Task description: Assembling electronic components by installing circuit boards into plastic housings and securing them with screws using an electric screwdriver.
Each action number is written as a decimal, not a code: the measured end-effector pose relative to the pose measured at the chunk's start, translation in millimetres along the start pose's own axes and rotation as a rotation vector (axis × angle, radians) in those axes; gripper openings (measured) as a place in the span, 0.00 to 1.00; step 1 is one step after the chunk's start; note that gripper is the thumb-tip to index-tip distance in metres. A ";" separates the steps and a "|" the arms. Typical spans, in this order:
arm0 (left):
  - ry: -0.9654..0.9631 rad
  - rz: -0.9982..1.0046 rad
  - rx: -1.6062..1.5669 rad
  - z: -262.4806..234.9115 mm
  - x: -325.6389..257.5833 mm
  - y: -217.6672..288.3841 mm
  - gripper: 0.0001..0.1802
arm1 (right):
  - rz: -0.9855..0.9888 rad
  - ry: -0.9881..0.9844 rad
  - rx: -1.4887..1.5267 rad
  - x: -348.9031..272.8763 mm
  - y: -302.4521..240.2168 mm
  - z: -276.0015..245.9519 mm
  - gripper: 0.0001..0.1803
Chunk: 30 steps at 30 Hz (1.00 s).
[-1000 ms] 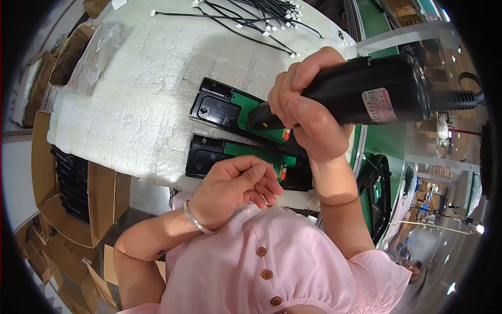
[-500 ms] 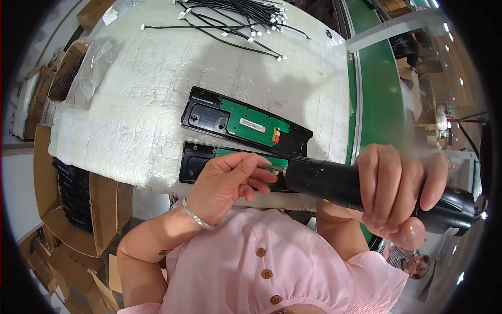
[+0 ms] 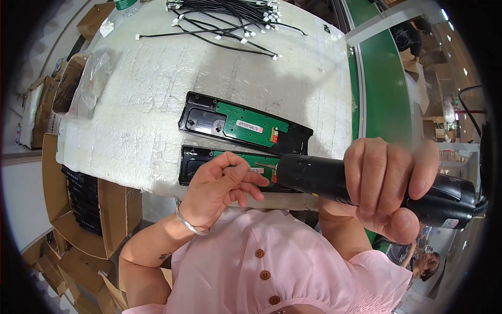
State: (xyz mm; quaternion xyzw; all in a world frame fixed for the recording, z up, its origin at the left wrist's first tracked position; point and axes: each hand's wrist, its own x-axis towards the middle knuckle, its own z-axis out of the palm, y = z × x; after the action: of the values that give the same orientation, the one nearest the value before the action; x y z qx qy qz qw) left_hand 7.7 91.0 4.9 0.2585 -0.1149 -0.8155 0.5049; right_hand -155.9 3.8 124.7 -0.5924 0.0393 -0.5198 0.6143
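Observation:
My right hand (image 3: 387,183) grips a black electric screwdriver (image 3: 334,180) held level, its bit pointing left toward my left hand. My left hand (image 3: 222,183) has its fingers pinched close to the bit tip, seemingly around a small screw too small to make out. Under both hands lie two long black plastic housings with green circuit boards: the near housing (image 3: 198,159) is partly covered by my left hand, the far housing (image 3: 246,125) lies fully in view on the white foam pad (image 3: 146,94).
A bundle of black cables with white connectors (image 3: 230,21) lies at the pad's far edge. A clear plastic bag (image 3: 89,78) sits at the left edge. Cardboard boxes (image 3: 83,204) with black parts stand to the left. A green conveyor belt (image 3: 381,89) runs along the right.
My right hand swung the screwdriver down from over the boards to level in front of me. My left hand rose off my chest to the bit tip.

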 end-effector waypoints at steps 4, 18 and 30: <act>0.128 0.082 0.067 6.7 4.0 -3.4 0.10 | -0.062 0.012 0.049 -3.2 -2.8 0.1 0.14; 0.027 0.074 -0.285 5.0 9.7 -13.1 0.10 | -0.124 -0.035 0.006 -6.1 -2.1 1.5 0.14; 0.023 -0.274 -0.485 26.2 9.5 -10.1 0.19 | -0.019 0.048 -0.101 1.9 33.5 -1.0 0.12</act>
State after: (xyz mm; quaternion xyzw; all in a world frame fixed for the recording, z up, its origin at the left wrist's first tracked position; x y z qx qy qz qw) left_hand -17.4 85.4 19.5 0.1525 0.1253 -0.8768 0.4384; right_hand -135.9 -6.3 99.8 -0.6106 0.0746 -0.5369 0.5774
